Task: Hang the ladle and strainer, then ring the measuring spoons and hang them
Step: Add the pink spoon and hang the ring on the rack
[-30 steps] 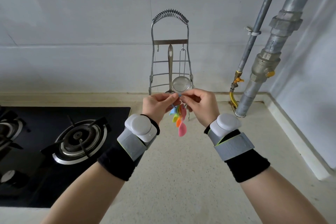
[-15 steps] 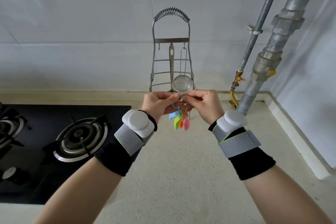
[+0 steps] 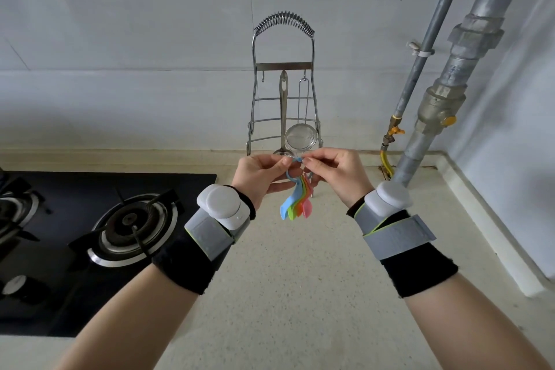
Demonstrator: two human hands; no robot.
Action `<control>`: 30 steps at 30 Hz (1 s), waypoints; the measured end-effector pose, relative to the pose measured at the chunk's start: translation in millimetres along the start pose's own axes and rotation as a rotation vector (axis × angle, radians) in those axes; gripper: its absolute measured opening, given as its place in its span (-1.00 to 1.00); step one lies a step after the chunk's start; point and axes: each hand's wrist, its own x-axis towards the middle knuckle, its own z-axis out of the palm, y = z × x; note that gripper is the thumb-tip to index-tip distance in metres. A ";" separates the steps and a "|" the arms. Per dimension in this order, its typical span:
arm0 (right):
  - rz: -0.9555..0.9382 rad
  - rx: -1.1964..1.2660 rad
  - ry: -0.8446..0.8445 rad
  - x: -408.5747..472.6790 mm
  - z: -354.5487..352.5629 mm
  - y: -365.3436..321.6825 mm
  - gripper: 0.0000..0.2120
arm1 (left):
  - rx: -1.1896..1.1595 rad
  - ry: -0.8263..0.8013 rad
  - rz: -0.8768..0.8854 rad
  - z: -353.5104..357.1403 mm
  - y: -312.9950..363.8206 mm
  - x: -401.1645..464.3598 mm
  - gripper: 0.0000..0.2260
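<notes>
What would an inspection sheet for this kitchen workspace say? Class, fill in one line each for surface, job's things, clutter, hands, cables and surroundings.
Surface: pale speckled countertop, bare in the middle.
Job's things: ladle and strainer hang on the wire rack; its left hook is free. Coloured measuring spoons dangle from a blue ring.
Clutter: nothing seen.
Hands: left hand and right hand both pinch the ring's top with their fingers, above the counter.
Cables: nothing seen.
Surroundings: black gas hob on the left; grey pipes with yellow-handled valves in the right corner; plain wall behind.
</notes>
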 end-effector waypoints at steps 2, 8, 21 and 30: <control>-0.007 -0.009 -0.003 0.1 1.3 1.4 -0.82 | 0.041 0.018 0.018 0.1 -1.0 0.5 -0.87; -0.005 -0.019 0.012 3.2 6.0 4.2 -0.71 | 0.272 0.058 0.150 -0.9 -0.4 1.0 -0.82; -0.127 -0.070 0.009 0.9 9.5 1.1 -0.83 | 0.397 0.157 0.298 4.0 0.3 -2.0 -0.91; -0.099 -0.119 -0.052 2.0 5.1 -1.9 -0.88 | 0.486 0.129 0.345 2.5 1.7 -5.8 -0.88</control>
